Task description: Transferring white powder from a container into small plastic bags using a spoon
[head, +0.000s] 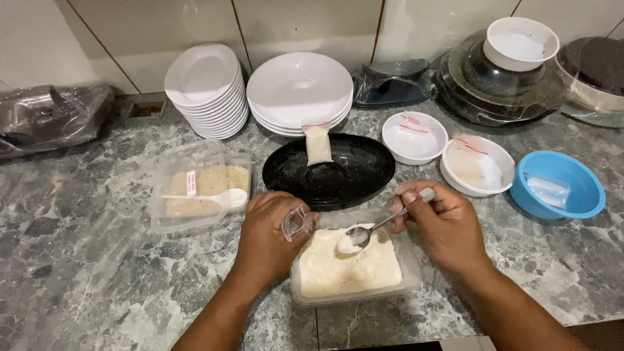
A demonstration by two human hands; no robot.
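Two hands work over the clear tub (409,260) of white flour. Left hand (270,234) pinches a small clear bag (296,222) at the tub's edge. Right hand (442,224) grips a spoon (364,234) above the flour.

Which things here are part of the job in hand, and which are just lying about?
In use: left hand, small clear bag, right hand, spoon, tub of white powder.
Lying about: black dish, plate stacks, blue bowl, crumb tub.
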